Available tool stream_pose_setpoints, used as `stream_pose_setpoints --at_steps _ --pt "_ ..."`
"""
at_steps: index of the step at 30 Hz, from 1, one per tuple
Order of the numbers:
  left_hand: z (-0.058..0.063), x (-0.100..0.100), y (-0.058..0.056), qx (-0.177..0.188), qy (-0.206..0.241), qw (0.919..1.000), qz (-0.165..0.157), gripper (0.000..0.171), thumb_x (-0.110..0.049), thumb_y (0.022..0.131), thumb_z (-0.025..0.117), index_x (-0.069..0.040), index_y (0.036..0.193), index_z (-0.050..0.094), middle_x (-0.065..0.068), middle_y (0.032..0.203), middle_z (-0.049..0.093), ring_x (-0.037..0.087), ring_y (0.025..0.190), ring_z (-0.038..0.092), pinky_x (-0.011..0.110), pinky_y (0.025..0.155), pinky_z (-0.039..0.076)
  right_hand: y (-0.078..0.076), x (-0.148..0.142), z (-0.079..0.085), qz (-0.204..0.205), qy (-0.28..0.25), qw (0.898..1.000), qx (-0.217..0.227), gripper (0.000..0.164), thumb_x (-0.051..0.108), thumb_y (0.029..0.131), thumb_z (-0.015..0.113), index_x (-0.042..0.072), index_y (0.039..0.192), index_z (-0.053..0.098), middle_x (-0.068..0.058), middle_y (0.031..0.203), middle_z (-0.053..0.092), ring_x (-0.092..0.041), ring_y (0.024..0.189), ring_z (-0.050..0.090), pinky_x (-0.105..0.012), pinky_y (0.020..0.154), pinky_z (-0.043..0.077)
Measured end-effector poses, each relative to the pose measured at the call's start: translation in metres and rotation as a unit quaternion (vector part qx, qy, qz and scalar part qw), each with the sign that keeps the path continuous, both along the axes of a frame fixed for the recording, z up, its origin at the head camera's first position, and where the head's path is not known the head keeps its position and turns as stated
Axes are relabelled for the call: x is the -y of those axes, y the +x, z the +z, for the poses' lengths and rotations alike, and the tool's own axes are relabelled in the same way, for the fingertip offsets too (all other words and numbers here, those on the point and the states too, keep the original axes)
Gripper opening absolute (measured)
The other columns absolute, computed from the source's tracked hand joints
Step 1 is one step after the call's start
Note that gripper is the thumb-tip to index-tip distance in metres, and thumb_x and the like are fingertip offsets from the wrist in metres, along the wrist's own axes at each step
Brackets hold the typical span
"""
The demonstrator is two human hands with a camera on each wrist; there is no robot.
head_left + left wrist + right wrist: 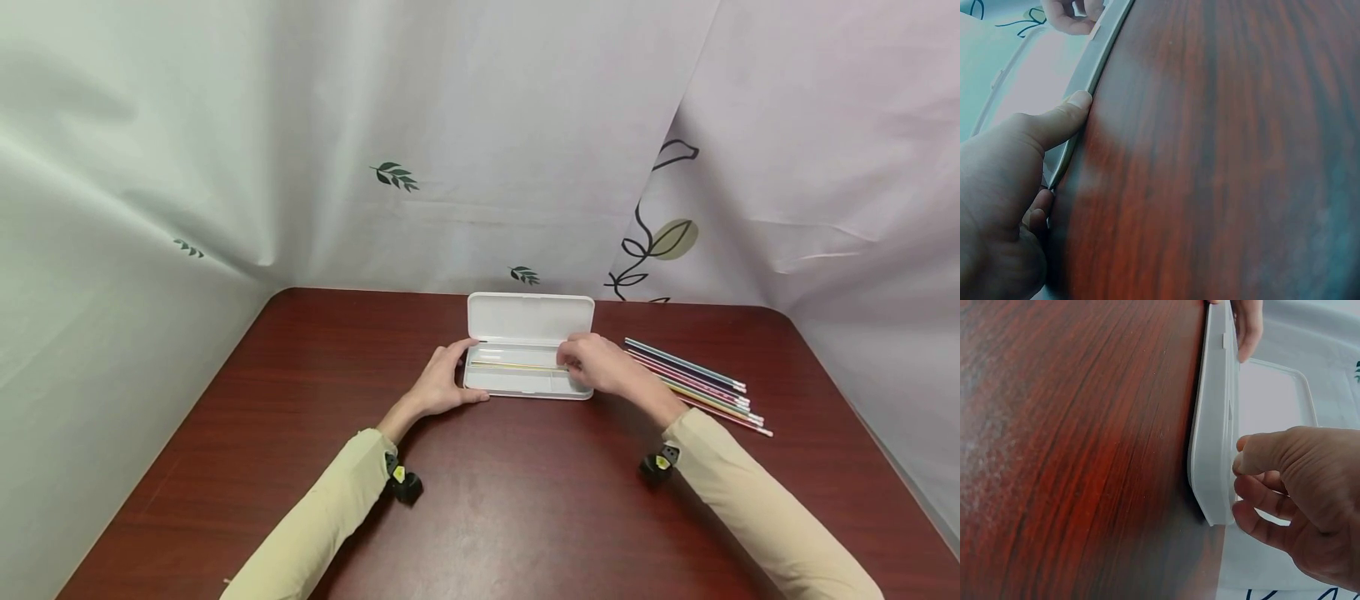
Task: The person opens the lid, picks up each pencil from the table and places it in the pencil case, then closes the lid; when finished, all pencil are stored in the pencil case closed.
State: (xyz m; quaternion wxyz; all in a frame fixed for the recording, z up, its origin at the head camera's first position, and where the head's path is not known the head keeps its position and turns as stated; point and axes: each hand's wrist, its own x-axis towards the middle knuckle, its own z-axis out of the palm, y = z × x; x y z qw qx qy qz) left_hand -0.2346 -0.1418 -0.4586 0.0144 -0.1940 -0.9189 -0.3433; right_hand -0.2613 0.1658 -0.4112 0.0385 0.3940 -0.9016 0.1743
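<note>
A white pencil case (510, 382) lies on the table with its lid (530, 318) raised. Inside it, a yellow pencil (513, 365) runs lengthwise. My left hand (438, 385) grips the left end of the case, thumb along the front edge and fingers toward the back corner. In the left wrist view, that thumb (1069, 115) presses the case's side. My right hand (596, 362) is over the right end of the case, fingers curled and pinching at the pencil's right end. The right wrist view shows its bent fingers (1263, 497) just above the rim; the pencil is hidden there.
Several coloured pencils (690, 379) with white tips lie in a loose bunch to the right of the case, beside the right forearm. The dark reddish wooden table (495, 500) meets white curtains (450, 225) with leaf prints at the back and sides.
</note>
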Motion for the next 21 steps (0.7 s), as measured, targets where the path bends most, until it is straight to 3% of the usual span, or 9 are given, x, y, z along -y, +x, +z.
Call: stream_pose_setpoints --at_steps 6,12,21 --pt "0.0 0.0 0.0 0.002 -0.001 1.0 -0.001 0.093 -0.029 0.071 0.091 -0.009 0.149 0.043 0.011 0.116 0.059 0.025 0.106 0.047 0.04 0.091 0.041 0.004 -0.015 0.003 -0.004 -0.039 0.999 -0.025 0.015 -0.009 0.08 0.066 0.004 0.086 0.07 -0.003 0.085 0.061 -0.019 0.073 0.054 -0.037 0.066 0.048" --pt "0.0 0.0 -0.001 0.001 0.002 1.0 -0.001 0.094 -0.029 0.071 0.091 -0.009 0.149 0.043 0.011 0.117 0.059 0.025 0.106 0.047 0.041 0.091 0.041 0.015 -0.054 0.003 -0.033 -0.075 0.995 -0.054 0.016 -0.009 0.079 0.069 0.003 0.088 0.07 -0.003 0.084 0.063 -0.018 0.072 0.055 -0.038 0.065 0.048" --pt "0.0 0.002 -0.002 -0.002 0.001 1.0 -0.008 0.093 -0.029 0.071 0.091 -0.009 0.149 0.043 0.011 0.117 0.059 0.026 0.106 0.047 0.041 0.091 0.041 0.057 -0.129 -0.003 -0.097 -0.085 0.988 -0.09 0.023 -0.011 0.069 0.076 0.005 0.085 0.07 0.001 0.079 0.06 -0.015 0.068 0.054 -0.037 0.059 0.046"
